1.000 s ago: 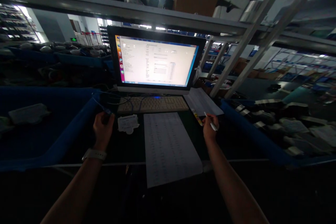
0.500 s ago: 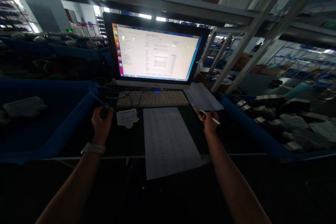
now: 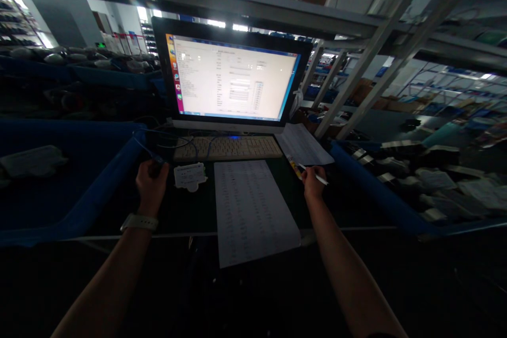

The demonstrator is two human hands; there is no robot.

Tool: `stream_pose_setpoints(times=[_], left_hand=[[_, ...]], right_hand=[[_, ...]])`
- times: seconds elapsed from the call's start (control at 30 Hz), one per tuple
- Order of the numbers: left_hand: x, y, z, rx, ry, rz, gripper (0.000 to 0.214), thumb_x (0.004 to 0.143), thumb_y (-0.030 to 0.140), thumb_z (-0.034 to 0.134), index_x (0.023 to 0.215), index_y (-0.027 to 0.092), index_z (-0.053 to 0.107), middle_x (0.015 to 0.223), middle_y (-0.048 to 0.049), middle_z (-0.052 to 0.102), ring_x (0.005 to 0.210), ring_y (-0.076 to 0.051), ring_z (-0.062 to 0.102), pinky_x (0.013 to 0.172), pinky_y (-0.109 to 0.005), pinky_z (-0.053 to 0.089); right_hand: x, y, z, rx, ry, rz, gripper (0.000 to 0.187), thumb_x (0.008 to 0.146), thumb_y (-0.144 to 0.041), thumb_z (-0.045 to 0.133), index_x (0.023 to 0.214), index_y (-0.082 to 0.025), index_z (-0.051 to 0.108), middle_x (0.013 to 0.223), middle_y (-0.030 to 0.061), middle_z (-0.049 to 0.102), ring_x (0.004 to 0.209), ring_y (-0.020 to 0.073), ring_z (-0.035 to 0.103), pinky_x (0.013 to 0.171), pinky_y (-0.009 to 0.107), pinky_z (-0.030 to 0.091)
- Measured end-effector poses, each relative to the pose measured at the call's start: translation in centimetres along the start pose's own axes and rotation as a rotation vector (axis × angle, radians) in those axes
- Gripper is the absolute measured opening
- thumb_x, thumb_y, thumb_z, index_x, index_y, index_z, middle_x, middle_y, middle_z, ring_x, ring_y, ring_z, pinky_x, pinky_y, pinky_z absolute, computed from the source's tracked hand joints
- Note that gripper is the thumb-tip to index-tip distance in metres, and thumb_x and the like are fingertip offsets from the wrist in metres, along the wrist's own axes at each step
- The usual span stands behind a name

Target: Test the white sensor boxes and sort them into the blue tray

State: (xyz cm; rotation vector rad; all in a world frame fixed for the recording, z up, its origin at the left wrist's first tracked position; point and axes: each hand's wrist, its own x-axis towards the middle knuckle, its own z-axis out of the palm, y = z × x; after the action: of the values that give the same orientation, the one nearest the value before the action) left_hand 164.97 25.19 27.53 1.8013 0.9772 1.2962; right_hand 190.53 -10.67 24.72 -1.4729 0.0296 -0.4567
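My left hand [image 3: 151, 185], with a pale watch band at the wrist, is closed on the end of a blue cable [image 3: 147, 151] left of the keyboard. Just right of it lies a small white labelled device [image 3: 190, 176] with an irregular outline. My right hand [image 3: 314, 182] is closed around a white pen [image 3: 321, 180], resting on the dark table. By its fingertips is a small yellow item [image 3: 294, 167] whose kind I cannot make out. Between my hands lies a printed sheet [image 3: 253, 211], its near end past the table edge.
A monitor [image 3: 233, 76] showing a form stands behind the keyboard [image 3: 229, 148]. Papers [image 3: 304, 144] lie to its right. A blue bin [image 3: 79, 206] is at left, and another blue bin [image 3: 368, 195] full of boxed items at right. An overhead shelf [image 3: 222, 2] spans the top.
The whole view has shifted slightly to the left. Both hands keep their grip and their places relative to the table.
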Motion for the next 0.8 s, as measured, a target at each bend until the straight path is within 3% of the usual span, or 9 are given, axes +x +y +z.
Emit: stream_pose_setpoints(times=[0.47, 0.8], left_hand=[[0.02, 0.13, 0.02, 0.012, -0.014, -0.020, 0.028, 0.060, 0.037, 0.066, 0.080, 0.020, 0.055, 0.081, -0.0038, 0.063, 0.079, -0.023, 0.061, 0.078, -0.040, 0.051], [-0.10, 0.41, -0.08, -0.022, -0.026, -0.022, 0.027, 0.061, 0.037, 0.066, 0.078, 0.021, 0.054, 0.080, -0.0037, 0.063, 0.077, -0.022, 0.061, 0.072, -0.038, 0.053]], right_hand=[[-0.09, -0.10, 0.09, 0.002, 0.006, -0.027, 0.024, 0.064, -0.037, 0.061, 0.068, -0.023, 0.042, 0.043, -0.0109, 0.044, 0.038, 0.0067, 0.041, 0.037, 0.018, 0.031], [0.11, 0.14, 0.08, -0.001, 0.003, -0.029, 0.024, 0.064, -0.036, 0.061, 0.068, -0.023, 0.041, 0.044, -0.0109, 0.043, 0.038, 0.0070, 0.041, 0.037, 0.018, 0.030]])
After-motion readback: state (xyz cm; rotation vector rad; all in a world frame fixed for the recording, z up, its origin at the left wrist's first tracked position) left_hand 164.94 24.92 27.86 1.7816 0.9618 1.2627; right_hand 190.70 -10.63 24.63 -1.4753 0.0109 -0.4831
